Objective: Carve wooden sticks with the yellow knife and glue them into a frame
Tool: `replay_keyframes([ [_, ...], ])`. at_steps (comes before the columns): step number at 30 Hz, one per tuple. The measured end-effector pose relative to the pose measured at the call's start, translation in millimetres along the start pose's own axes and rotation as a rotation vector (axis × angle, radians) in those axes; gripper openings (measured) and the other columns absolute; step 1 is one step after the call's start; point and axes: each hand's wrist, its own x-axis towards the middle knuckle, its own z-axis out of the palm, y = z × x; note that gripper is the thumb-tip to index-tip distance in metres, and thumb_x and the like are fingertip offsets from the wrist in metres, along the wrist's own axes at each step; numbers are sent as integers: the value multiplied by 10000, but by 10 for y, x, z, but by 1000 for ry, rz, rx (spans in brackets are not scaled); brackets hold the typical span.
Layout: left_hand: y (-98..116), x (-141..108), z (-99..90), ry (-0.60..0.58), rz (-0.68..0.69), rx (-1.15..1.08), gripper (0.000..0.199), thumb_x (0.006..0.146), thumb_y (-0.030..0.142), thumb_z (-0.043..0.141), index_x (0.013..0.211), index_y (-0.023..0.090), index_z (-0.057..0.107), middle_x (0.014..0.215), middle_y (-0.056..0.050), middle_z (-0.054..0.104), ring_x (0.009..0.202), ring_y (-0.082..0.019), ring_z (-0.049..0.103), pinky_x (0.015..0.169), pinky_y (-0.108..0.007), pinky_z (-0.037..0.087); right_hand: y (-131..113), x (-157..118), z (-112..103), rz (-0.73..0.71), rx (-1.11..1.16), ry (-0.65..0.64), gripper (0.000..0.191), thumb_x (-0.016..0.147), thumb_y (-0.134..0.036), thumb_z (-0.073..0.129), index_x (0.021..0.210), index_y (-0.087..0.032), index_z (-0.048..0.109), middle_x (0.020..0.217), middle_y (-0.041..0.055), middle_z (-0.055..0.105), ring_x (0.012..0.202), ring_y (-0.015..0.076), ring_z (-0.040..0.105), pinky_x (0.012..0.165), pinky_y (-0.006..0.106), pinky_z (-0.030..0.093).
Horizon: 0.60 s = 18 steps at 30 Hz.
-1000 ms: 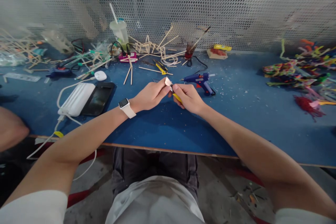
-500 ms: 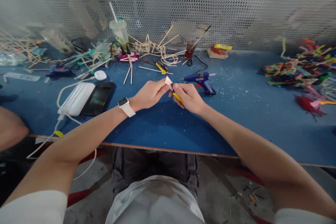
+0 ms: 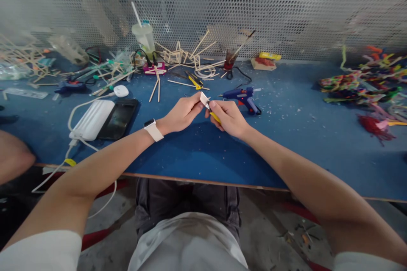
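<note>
Above the blue table (image 3: pixel 203 152), my left hand (image 3: pixel 182 114) pinches a small pale piece (image 3: pixel 204 98) between thumb and fingers. My right hand (image 3: pixel 229 117) is closed around a yellow-handled tool (image 3: pixel 215 117), whose dark and metallic front end meets the pale piece. The exact kind of tool is too small to tell. A blue glue gun (image 3: pixel 243 98) lies just behind my right hand. Beyond my hands, a yellow and black cutter (image 3: pixel 194 81) rests on the table.
At left are a white power bank (image 3: pixel 93 119), a black phone (image 3: pixel 119 119) and another person's arm (image 3: pixel 14 156). Behind stand a lidded cup (image 3: pixel 144 38), wooden sticks (image 3: pixel 178 56) and a dark red cup (image 3: pixel 229 59). Colourful strands (image 3: pixel 359 82) lie at right.
My hands keep nearly the same place. The pale piece has tilted slightly between my fingers, and my left wrist has turned a little.
</note>
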Motion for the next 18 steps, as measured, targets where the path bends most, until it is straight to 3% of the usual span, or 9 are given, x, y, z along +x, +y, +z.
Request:
replay_keyframes([
  [8, 17, -29, 10, -40, 7, -50, 457, 1252, 602, 364, 1066, 224, 539, 833, -28, 694, 676, -160, 625, 693, -334, 463, 4, 7, 2, -11, -16, 4, 727, 1122, -854, 526, 844, -198, 666, 484, -70, 500, 368, 92, 435, 426, 279, 311],
  [12, 27, -32, -25, -76, 53, 25, 483, 1259, 605, 309, 1134, 219, 571, 929, -63, 761, 705, -171, 674, 697, -348, 486, -7, 3, -9, 4, -10, 2, 734, 1111, -867, 532, 847, -197, 674, 486, -68, 505, 368, 94, 440, 422, 281, 308],
  [18, 4, -23, -29, -57, 62, 124, 535, 1260, 635, 272, 1145, 215, 583, 860, -45, 746, 670, -172, 674, 666, -347, 473, -2, 1, -9, 16, 5, -4, 734, 1107, -873, 532, 852, -200, 675, 484, -71, 501, 362, 91, 430, 406, 275, 308],
])
